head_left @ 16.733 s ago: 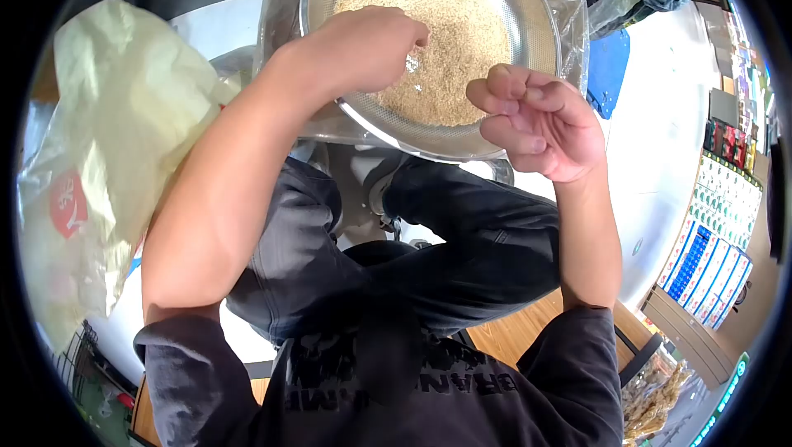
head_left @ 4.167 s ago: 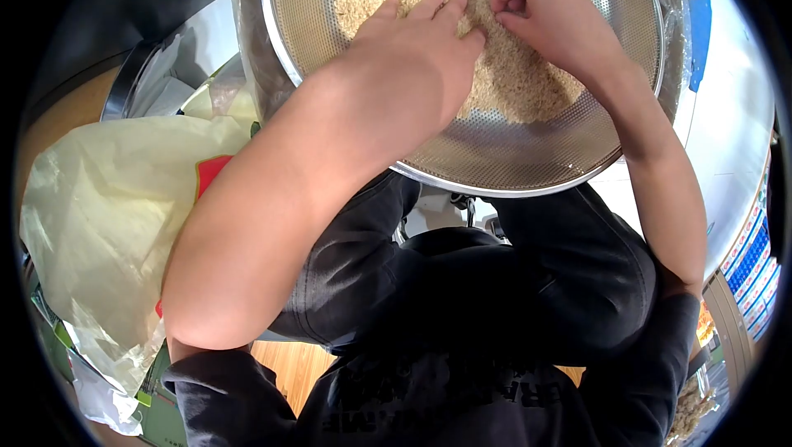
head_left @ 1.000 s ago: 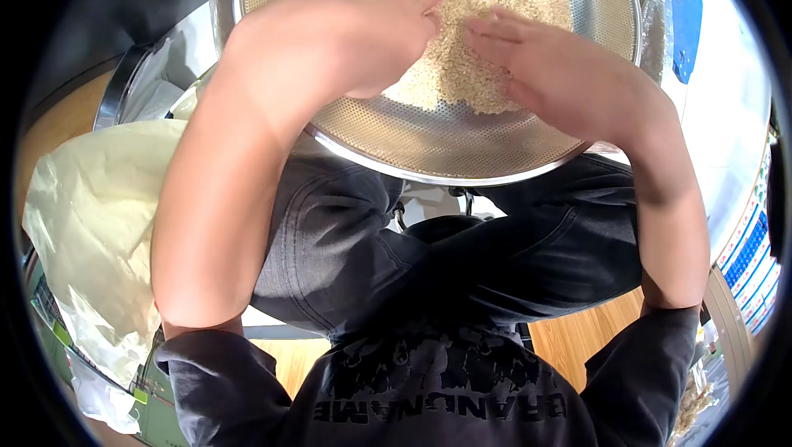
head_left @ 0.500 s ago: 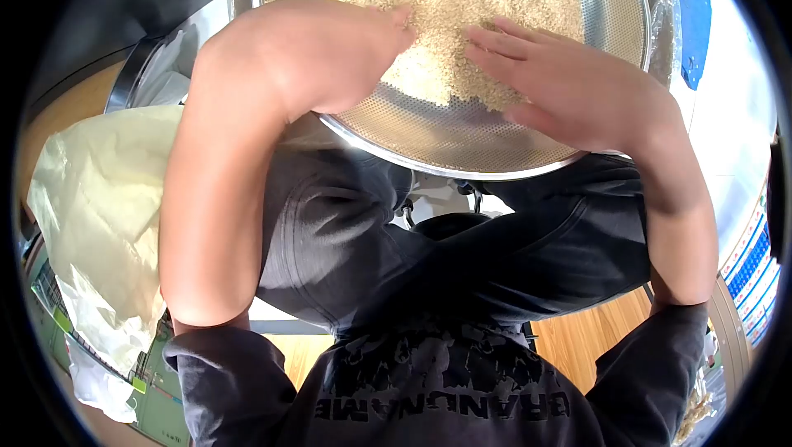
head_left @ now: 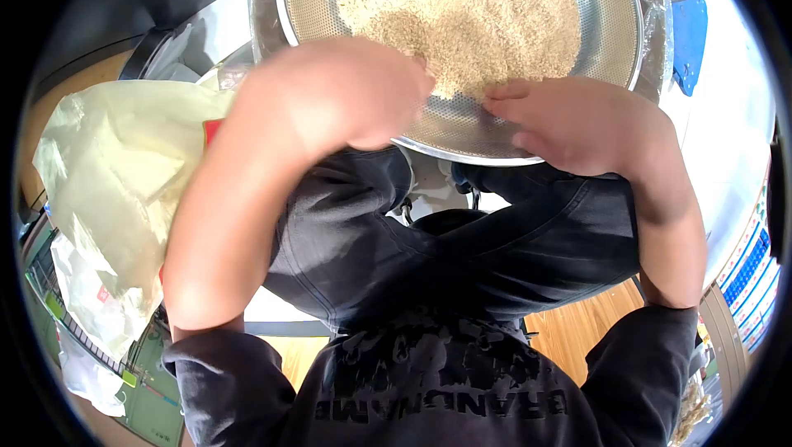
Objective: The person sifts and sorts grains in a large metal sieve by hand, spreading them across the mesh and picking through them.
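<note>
A round perforated metal sieve (head_left: pixel 495 138) with a shiny rim fills the upper middle of the head view. Pale beige grain (head_left: pixel 470 2), too fine to name exactly, is heaped inside it. My left hand (head_left: pixel 351 92) reaches over the near left rim, its back up and blurred; most of its fingers are hidden beneath. Its fingertip side is by the near edge of the grain. Across from it, my right hand (head_left: pixel 577 121) lies over the near right part of the sieve, fingers extended and fingertips against the grain's lower edge. The sieve's far edge is outside the view.
Clear plastic sheeting (head_left: pixel 656 2) surrounds the sieve. A pale yellowish plastic bag (head_left: pixel 115 150) stands on the left, close to my left forearm. My knees, in dark trousers (head_left: pixel 346 216), are just below the sieve. A blue object (head_left: pixel 689 43) lies on the white surface at right.
Both hands have moved toward my body, down the frame, drawing back from the middle of the grain. The grain's near edge has a changed outline. The sieve appears shifted slightly in view.
</note>
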`<action>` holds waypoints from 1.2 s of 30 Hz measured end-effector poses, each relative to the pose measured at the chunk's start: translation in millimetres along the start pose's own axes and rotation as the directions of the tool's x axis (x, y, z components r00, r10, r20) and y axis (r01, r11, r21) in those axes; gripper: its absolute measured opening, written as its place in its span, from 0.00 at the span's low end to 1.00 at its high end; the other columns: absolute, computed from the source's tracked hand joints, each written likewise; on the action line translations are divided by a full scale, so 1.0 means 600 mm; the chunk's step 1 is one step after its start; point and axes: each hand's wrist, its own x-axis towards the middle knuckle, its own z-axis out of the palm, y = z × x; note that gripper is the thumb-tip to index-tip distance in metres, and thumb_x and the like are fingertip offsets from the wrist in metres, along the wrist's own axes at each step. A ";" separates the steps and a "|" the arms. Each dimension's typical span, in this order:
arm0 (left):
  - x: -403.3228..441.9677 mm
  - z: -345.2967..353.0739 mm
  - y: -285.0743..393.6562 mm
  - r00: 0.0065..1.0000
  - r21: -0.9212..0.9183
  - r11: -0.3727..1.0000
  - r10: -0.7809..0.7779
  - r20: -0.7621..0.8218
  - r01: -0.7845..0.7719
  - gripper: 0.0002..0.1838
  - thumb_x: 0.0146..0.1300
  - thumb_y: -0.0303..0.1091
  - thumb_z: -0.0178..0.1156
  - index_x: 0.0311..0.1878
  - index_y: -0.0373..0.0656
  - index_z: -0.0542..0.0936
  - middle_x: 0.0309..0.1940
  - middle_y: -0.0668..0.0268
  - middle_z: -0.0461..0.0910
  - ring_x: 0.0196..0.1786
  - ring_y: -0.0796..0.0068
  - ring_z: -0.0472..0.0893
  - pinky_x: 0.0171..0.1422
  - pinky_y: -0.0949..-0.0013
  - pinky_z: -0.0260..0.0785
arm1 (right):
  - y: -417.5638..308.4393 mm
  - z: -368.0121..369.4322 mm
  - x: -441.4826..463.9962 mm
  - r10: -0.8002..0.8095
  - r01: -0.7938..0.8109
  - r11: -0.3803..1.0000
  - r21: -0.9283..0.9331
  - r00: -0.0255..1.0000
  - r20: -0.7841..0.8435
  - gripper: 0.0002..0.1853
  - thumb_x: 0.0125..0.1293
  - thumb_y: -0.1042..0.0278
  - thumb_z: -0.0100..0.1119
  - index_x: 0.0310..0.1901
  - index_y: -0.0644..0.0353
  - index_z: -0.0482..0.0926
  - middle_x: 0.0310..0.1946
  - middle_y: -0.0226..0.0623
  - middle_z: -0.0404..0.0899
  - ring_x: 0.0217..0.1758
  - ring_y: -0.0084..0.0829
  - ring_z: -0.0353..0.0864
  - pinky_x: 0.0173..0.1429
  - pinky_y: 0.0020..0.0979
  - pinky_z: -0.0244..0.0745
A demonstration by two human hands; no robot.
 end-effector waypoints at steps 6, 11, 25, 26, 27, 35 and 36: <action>-0.020 0.068 0.099 0.910 0.237 0.967 0.010 -0.415 0.098 0.24 0.75 0.32 0.52 0.69 0.28 0.76 0.70 0.37 0.76 0.73 0.48 0.78 0.79 0.50 0.68 | -0.001 0.010 -0.017 -0.005 0.007 1.000 0.009 0.988 -0.154 0.26 0.77 0.66 0.57 0.74 0.60 0.73 0.75 0.44 0.74 0.77 0.46 0.74 0.77 0.43 0.72; 0.038 0.098 0.102 0.802 0.095 0.964 -0.151 -0.578 0.250 0.25 0.78 0.34 0.50 0.70 0.27 0.75 0.72 0.37 0.74 0.77 0.46 0.73 0.82 0.51 0.63 | -0.010 0.040 -0.024 -0.020 -0.034 0.993 -0.114 0.899 -0.439 0.25 0.77 0.68 0.57 0.73 0.65 0.73 0.73 0.51 0.75 0.78 0.51 0.72 0.79 0.45 0.70; 0.016 0.084 0.082 0.855 -0.112 0.994 -0.043 -0.518 -0.018 0.28 0.80 0.47 0.56 0.67 0.29 0.78 0.70 0.43 0.77 0.72 0.48 0.77 0.79 0.50 0.66 | 0.017 0.056 -0.011 0.052 -0.141 0.984 -0.107 0.808 -0.587 0.31 0.72 0.74 0.62 0.76 0.63 0.70 0.79 0.42 0.69 0.85 0.48 0.61 0.84 0.49 0.62; 0.016 0.085 0.082 0.850 -0.073 0.997 -0.041 -0.525 0.003 0.28 0.80 0.47 0.56 0.68 0.30 0.78 0.70 0.44 0.77 0.73 0.49 0.76 0.81 0.51 0.65 | 0.014 0.056 -0.008 0.041 -0.131 0.985 -0.112 0.809 -0.586 0.31 0.72 0.74 0.63 0.76 0.63 0.70 0.79 0.41 0.69 0.86 0.47 0.61 0.85 0.49 0.62; 0.016 0.085 0.082 0.845 -0.034 0.999 -0.040 -0.533 0.025 0.29 0.80 0.48 0.56 0.68 0.31 0.78 0.71 0.46 0.78 0.75 0.50 0.75 0.82 0.51 0.64 | 0.010 0.058 -0.005 0.044 -0.129 0.986 -0.108 0.814 -0.579 0.31 0.72 0.74 0.63 0.76 0.63 0.70 0.79 0.41 0.69 0.86 0.47 0.61 0.85 0.49 0.62; 0.033 0.087 0.083 0.790 -0.050 0.999 -0.037 -0.612 0.008 0.30 0.78 0.49 0.57 0.67 0.30 0.80 0.72 0.47 0.77 0.76 0.52 0.74 0.83 0.53 0.62 | -0.002 0.068 0.016 0.013 -0.078 0.991 -0.109 0.865 -0.502 0.32 0.72 0.68 0.65 0.76 0.61 0.71 0.80 0.40 0.68 0.85 0.44 0.63 0.85 0.46 0.62; 0.030 0.085 0.083 0.822 -0.062 0.998 -0.049 -0.567 0.016 0.29 0.78 0.48 0.58 0.67 0.30 0.80 0.72 0.46 0.77 0.76 0.52 0.75 0.83 0.53 0.62 | -0.001 0.071 0.018 0.012 -0.077 0.991 -0.110 0.865 -0.502 0.32 0.72 0.68 0.65 0.76 0.61 0.71 0.80 0.40 0.68 0.85 0.44 0.63 0.85 0.46 0.62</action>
